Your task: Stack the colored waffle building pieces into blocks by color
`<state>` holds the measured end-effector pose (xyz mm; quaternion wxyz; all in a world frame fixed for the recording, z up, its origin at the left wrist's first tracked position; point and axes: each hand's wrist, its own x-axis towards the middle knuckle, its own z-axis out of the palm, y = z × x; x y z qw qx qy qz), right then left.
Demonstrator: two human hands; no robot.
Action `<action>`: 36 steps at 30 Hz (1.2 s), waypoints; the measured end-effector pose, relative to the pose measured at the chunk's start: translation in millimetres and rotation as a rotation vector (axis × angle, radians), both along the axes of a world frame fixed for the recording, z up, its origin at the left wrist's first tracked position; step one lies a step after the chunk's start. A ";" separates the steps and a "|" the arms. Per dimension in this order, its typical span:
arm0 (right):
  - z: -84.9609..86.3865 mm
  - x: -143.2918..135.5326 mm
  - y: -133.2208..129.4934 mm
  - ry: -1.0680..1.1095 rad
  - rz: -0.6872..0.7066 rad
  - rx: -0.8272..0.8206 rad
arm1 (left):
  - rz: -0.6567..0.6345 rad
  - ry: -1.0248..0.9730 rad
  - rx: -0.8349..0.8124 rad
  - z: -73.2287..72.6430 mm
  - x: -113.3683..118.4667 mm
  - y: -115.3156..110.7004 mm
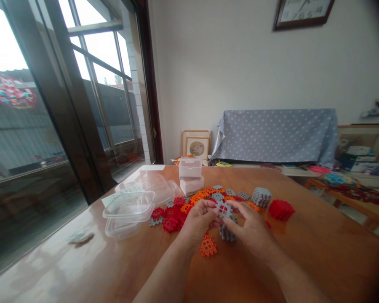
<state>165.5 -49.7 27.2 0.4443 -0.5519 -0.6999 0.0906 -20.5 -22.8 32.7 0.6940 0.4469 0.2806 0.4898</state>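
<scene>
Between my two hands is a grey interlocking plastic tile with square holes. My left hand pinches its left side, and my right hand grips its right edge with thumb and fingers. Just below it a grey tile stack stands on the table, partly covered by my hands. An orange tile lies flat near my left wrist. Beyond my hands spreads a loose pile of red tiles, orange tiles and grey ones. To the right are another grey stack and a red stack.
Clear plastic tubs and lids sit on the left of the wooden table. Two small white boxes are stacked at the back. A small crumpled packet lies at far left. Glass doors flank the table.
</scene>
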 end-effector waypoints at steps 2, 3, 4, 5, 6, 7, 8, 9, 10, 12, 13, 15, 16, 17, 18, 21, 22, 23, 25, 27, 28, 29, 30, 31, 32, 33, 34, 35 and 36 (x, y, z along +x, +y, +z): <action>0.6 12.0 1.8 0.020 -0.004 -0.016 | 0.013 0.035 -0.015 -0.6 0.2 0.5; 0.3 18.9 3.1 0.035 -0.007 -0.023 | 0.028 0.052 -0.022 -1.4 0.3 0.9; -0.6 25.7 4.5 0.047 -0.005 -0.033 | 0.046 0.068 -0.029 -2.5 0.4 1.5; -1.9 32.0 6.0 0.049 0.008 -0.049 | 0.062 0.080 -0.038 -3.8 0.7 2.2; -3.5 37.4 7.3 0.042 0.024 -0.065 | 0.077 0.092 -0.048 -5.3 1.0 2.9; -5.3 41.6 8.5 0.026 0.042 -0.083 | 0.090 0.105 -0.058 -6.8 1.4 3.6; -7.1 44.3 9.4 0.006 0.059 -0.101 | 0.099 0.117 -0.065 -8.4 1.9 4.2; -8.6 45.8 10.1 -0.015 0.075 -0.120 | 0.101 0.127 -0.066 -10.0 2.4 4.7; -9.9 46.2 10.6 -0.032 0.088 -0.138 | 0.097 0.137 -0.063 -11.4 2.8 5.0; -11.5 44.9 11.3 -0.050 0.108 -0.171 | 0.086 0.150 -0.048 -14.0 3.1 5.5; -12.0 43.8 11.6 -0.053 0.115 -0.182 | 0.082 0.153 -0.041 -15.1 3.1 5.8; -13.0 41.9 12.0 -0.054 0.111 -0.190 | 0.082 0.160 -0.034 -16.9 2.7 6.4; -13.6 41.3 12.2 -0.055 0.106 -0.193 | 0.084 0.163 -0.034 -17.6 2.5 6.8; -14.3 40.8 12.2 -0.058 0.103 -0.198 | 0.088 0.165 -0.037 -18.1 2.2 7.2; -15.1 40.6 12.1 -0.061 0.098 -0.205 | 0.093 0.167 -0.041 -18.3 2.1 7.7; -17.6 41.4 11.4 -0.057 0.091 -0.230 | 0.109 0.164 -0.054 -17.4 1.4 9.5; -18.1 42.2 11.3 -0.045 0.090 -0.231 | 0.119 0.163 -0.062 -16.5 0.8 10.3; -18.4 43.0 11.3 -0.032 0.089 -0.221 | 0.132 0.161 -0.070 -15.4 -0.4 11.5; -17.6 43.7 11.2 -0.001 0.079 -0.168 | 0.177 0.148 -0.086 -12.6 -5.1 15.0; -14.6 40.7 9.8 0.027 0.052 -0.088 | 0.255 0.113 -0.097 -9.6 -13.7 20.7; -12.1 36.7 8.0 0.037 0.038 -0.048 | 0.302 0.088 -0.102 -8.3 -19.4 24.3; -9.1 30.8 5.5 0.044 0.027 -0.013 | 0.355 0.059 -0.109 -7.2 -25.7 28.2; -5.7 22.7 2.1 0.044 0.023 0.018 | 0.403 0.027 -0.116 -6.2 -32.4 32.2; -2.0 12.7 -2.1 0.034 0.037 0.034 | 0.452 -0.008 -0.123 -5.3 -39.0 36.0; 1.7 0.8 -6.8 0.024 0.054 0.056 | 0.500 -0.036 -0.132 -4.6 -45.3 39.4; 5.2 -12.4 -11.7 -0.009 0.093 0.055 | 0.545 -0.063 -0.142 -4.0 -50.7 42.2; 8.2 -26.5 -16.6 -0.054 0.126 0.031 | 0.585 -0.088 -0.153 -3.5 -55.1 44.4; 10.4 -40.9 -21.2 -0.099 0.146 0.007 | 0.616 -0.109 -0.164 -3.2 -58.4 45.9; 11.7 -55.1 -25.1 -0.151 0.166 -0.032 | 0.637 -0.127 -0.171 -2.9 -60.5 46.9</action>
